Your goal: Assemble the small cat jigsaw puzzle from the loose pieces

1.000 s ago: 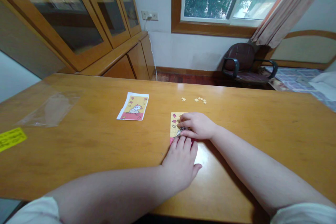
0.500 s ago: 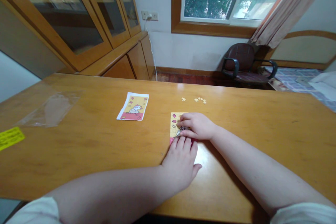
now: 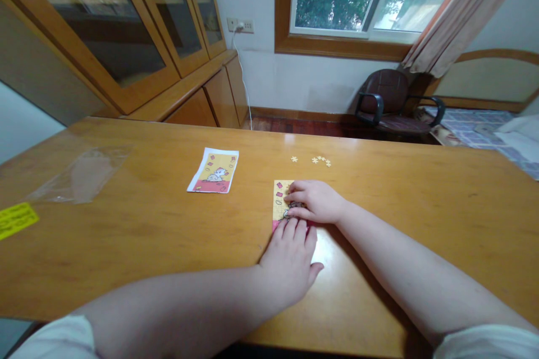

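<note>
A small jigsaw puzzle (image 3: 278,208), yellow above and pink below, lies on the wooden table; much of it is covered by my hands. My left hand (image 3: 290,258) rests flat over its lower edge, fingers stretched out and thumb apart. From the right, my right hand (image 3: 318,202) reaches over the upper part with its fingers spread on the surface. Whether a piece sits under those fingertips is hidden. Loose puzzle pieces (image 3: 321,160) lie in a cluster beyond the puzzle, with a single piece (image 3: 294,159) to their left. A picture card (image 3: 214,171) showing a white cartoon animal lies further left.
A clear plastic bag (image 3: 86,176) and a yellow label (image 3: 17,221) lie at the left of the table (image 3: 168,241). Past the far edge stand a glass-door cabinet (image 3: 177,67) and a dark office chair (image 3: 387,98), with a bed (image 3: 480,129) to the right.
My right fingers have shifted very slightly over the puzzle. My left hand, the card and the loose pieces stay in place.
</note>
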Demonstrator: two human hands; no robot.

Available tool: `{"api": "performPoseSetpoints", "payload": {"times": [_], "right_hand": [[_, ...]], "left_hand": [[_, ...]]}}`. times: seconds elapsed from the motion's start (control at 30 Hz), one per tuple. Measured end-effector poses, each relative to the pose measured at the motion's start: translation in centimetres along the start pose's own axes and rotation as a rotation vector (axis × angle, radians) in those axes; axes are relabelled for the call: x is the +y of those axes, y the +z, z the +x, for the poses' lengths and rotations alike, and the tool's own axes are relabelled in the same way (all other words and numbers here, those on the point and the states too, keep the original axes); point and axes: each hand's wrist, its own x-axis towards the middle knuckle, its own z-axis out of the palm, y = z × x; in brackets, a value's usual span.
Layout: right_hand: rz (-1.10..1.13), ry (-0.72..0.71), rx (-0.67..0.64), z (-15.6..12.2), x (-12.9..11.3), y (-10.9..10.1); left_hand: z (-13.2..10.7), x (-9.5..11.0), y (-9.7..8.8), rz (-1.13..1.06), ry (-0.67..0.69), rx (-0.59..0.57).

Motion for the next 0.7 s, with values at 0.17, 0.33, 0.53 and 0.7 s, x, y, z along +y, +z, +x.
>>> {"api": "performPoseSetpoints", "payload": {"times": [0.17,0.33,0.53,0.7], "right_hand": [[0.027,0.034,0.003,0.2,-0.3,0.0],[0.071,0.099,0.023,0.4,-0.7,0.1],[0.043,0.115,0.007,0.6,-0.8,0.3],[0.068,0.108,0.028,0.6,-0.7,0.4]], "left_hand": [[0.0,0.0,0.0,-0.001,0.0,0.004],[0.1,-0.1,0.1,-0.009,0.001,-0.007],[0.2,-0.2,-0.1,-0.048,-0.012,-0.004],[0.8,-0.8,-0.8,-0.152,-0.032,-0.002]]}}
